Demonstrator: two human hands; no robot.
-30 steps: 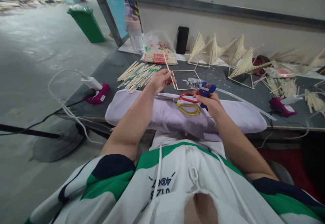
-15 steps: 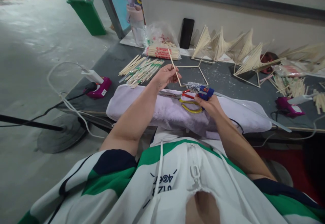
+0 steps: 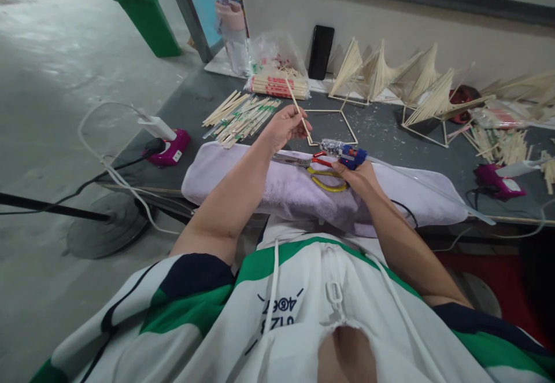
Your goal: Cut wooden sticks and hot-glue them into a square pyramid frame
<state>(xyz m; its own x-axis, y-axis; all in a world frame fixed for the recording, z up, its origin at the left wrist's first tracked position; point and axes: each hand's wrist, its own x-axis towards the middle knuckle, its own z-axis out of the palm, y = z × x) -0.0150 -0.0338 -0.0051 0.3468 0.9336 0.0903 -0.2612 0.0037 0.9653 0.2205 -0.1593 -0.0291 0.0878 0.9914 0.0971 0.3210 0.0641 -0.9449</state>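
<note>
My left hand [image 3: 289,126] pinches a thin wooden stick [image 3: 293,95], holding it tilted with its lower end at the near left corner of a stick frame [image 3: 349,126] on the table. In my right hand [image 3: 356,176] is a blue hot glue gun [image 3: 353,156], its foil-wrapped front pointing left toward the stick's lower end. Whether the nozzle touches the stick I cannot tell. A long translucent glue stick [image 3: 433,190] runs out of the gun's rear. Below the hands, a plier-like tool with red and yellow handles [image 3: 327,186] lies on a lilac towel [image 3: 225,172].
Loose sticks [image 3: 245,118] and a bagged bundle [image 3: 280,85] lie at left. A phone [image 3: 321,52] leans against the wall beside fan-shaped stick models [image 3: 427,91]. Magenta power sockets [image 3: 176,148] with cables sit at both sides. A bottle [image 3: 232,33] stands at the back left.
The view has shifted slightly. Both hands keep nearly the same pose, with the stick's lower end still by the frame corner and the glue gun close to it.
</note>
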